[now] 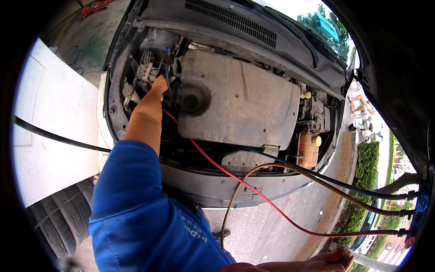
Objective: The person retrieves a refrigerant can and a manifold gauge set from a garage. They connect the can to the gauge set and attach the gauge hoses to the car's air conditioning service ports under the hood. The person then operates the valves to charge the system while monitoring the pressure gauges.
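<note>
Beside the left edge of the broad, dusty grey engine cover [244, 102], reaching down with the left hand [161, 84], with fingertips partly behind the thin, round blue rubber hose [168, 74]; cannot tell whether pinching or spread. Likely light and springy, perhaps greasy, so best held by the stiff-looking, blue-capped coupler [169, 49] at its top. Low at right, with the right hand [337, 259] half curled, cannot tell around what.

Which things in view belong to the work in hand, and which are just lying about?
In use, it seems:
left hand, beside the engine cover
blue hose, passing that hand
red hose
brown hose
blue manifold, joining the hoses
right hand, grip unclear

Apparently just around:
tyres, lower left
red metal equipment, upper left
</note>
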A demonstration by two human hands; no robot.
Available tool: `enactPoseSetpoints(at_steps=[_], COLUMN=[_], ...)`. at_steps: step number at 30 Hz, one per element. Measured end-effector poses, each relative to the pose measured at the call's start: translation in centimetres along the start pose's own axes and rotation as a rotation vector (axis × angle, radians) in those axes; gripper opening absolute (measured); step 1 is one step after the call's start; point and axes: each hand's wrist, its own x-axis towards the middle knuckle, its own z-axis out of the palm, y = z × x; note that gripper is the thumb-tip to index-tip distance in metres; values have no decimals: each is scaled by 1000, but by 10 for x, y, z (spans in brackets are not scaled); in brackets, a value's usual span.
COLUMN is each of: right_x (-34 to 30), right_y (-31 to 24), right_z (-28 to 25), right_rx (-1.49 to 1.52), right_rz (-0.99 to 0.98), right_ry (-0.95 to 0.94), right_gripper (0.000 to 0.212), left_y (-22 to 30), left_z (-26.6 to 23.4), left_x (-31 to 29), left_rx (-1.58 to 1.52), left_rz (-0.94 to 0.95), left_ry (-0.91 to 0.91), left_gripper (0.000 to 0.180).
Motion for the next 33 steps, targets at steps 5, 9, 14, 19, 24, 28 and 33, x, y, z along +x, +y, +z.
enactPoseSetpoints(at_steps=[5, 9, 14, 19, 24, 28, 33], right_x=[0, 2, 0, -1, 3, 38, 7], right_y=[3, 4, 2, 4, -3, 44, -12], right_z=[2, 5, 6, 2, 3, 3, 6], right_rx=[21, 38, 38, 21, 62, 785, 295], right_rz=[7, 14, 2, -2, -31, -391, -116], right_ry=[6, 5, -6, -21, -158, -564, -206], right_gripper=[35, 34, 35, 35, 36, 37, 36], left_y=[8, 2, 14, 18, 24, 6, 61], left_z=[-15, -13, -16, -16, -12, 10, -23], left_x=[-17, -19, -22, -28, -42, -39, -56], left_rx=[111, 188, 149, 124, 14, -212, -771], left_rz=[51, 9, -65, -83, -200, -363, -574], left_ry=[-43, -30, -65, -27, 98, 420, 1022], left_gripper=[51, 46, 44, 45, 45, 44, 59])
